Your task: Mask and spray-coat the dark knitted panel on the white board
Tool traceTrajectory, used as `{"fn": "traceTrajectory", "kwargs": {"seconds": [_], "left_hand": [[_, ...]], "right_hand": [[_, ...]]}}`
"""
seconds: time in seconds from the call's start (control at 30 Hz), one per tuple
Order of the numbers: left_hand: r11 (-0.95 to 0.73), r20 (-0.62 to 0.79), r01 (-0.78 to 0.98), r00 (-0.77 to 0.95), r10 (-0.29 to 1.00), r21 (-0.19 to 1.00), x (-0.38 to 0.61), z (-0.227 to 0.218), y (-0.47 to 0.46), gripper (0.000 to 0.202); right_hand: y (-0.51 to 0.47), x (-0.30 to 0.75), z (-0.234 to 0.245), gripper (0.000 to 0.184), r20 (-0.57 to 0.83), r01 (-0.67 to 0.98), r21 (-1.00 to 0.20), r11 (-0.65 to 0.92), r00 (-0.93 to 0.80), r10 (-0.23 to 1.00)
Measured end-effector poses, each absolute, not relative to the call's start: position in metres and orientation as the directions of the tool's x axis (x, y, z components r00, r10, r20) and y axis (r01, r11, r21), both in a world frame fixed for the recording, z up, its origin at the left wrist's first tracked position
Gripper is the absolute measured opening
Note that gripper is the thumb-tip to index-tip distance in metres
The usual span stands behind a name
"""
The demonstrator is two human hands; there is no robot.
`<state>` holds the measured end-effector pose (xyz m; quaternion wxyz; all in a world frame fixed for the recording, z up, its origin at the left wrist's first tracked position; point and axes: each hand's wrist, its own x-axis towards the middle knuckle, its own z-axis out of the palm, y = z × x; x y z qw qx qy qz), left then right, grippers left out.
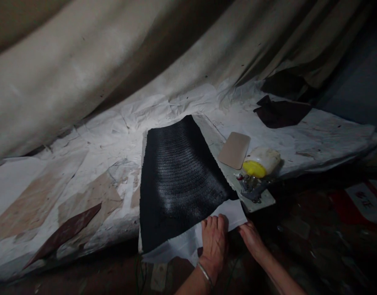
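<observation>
A black sheet (182,176) with curved rows of ribbed texture lies flat on a pale board. Along its near edge runs a thin white sheet (234,213), which hangs partly over the front of the table. My left hand (213,239) wears a silver bangle and has its fingers bent over the white sheet, gripping it near the middle. At the right corner of that sheet, my right hand (251,238) pinches the edge; the thumb side is partly hidden.
Right of the black sheet are a tan card (235,150), a whitish container with a yellow lid (254,168) and small metal pieces (252,188). Dark red scraps (67,231) and a dark piece (282,113) lie on the white-covered table (317,143). Cloth (120,53) hangs behind.
</observation>
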<state>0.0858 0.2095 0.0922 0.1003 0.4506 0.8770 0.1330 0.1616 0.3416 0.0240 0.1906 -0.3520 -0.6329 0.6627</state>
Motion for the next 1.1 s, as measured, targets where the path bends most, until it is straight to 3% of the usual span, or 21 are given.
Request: {"fn": "traceTrajectory", "kwargs": {"seconds": [0.13, 0.27, 0.37, 0.43, 0.53, 0.67, 0.73, 0.9, 1.1], "left_hand": [[0.585, -0.058, 0.761, -0.595, 0.802, 0.282, 0.087, 0.095, 0.223, 0.023], [0.613, -0.060, 0.743, -0.622, 0.781, 0.268, 0.084, 0.094, 0.225, 0.020], [0.638, -0.068, 0.714, -0.649, 0.758, 0.290, 0.080, 0.094, 0.220, 0.022], [0.656, -0.067, 0.678, -0.677, 0.733, 0.331, 0.077, 0.096, 0.215, 0.021], [0.672, -0.061, 0.598, -0.726, 0.685, 0.437, 0.071, 0.103, 0.207, 0.021], [0.657, -0.063, 0.417, -0.814, 0.577, 0.628, 0.057, 0.113, 0.196, 0.032], [0.624, -0.096, 0.318, -0.838, 0.537, 0.713, 0.048, 0.118, 0.190, 0.033], [0.470, -0.149, 0.111, -0.863, 0.482, 0.876, 0.027, 0.129, 0.174, 0.016], [0.295, -0.229, -0.125, -0.909, 0.348, 0.947, 0.003, 0.142, 0.130, 0.036]], "right_hand": [[0.337, 0.161, 0.012, 0.034, -0.149, 0.313, -0.940, 0.136, -0.735, 0.661], [0.328, 0.161, 0.012, 0.037, -0.026, 0.328, -0.848, 0.417, -0.811, 0.585], [0.322, 0.159, 0.017, 0.043, 0.095, 0.337, -0.643, 0.688, -0.856, 0.508], [0.320, 0.157, 0.021, 0.047, 0.123, 0.375, -0.488, 0.788, -0.864, 0.488], [0.318, 0.154, 0.022, 0.045, 0.085, 0.436, -0.385, 0.814, -0.861, 0.502], [0.318, 0.152, 0.019, 0.034, -0.045, 0.516, -0.330, 0.791, -0.845, 0.533], [0.318, 0.150, 0.021, 0.035, -0.047, 0.527, -0.317, 0.789, -0.839, 0.541], [0.319, 0.148, 0.036, 0.039, 0.014, 0.499, -0.387, 0.776, -0.838, 0.545], [0.320, 0.146, 0.047, 0.041, 0.009, 0.465, -0.442, 0.767, -0.853, 0.522]]}}
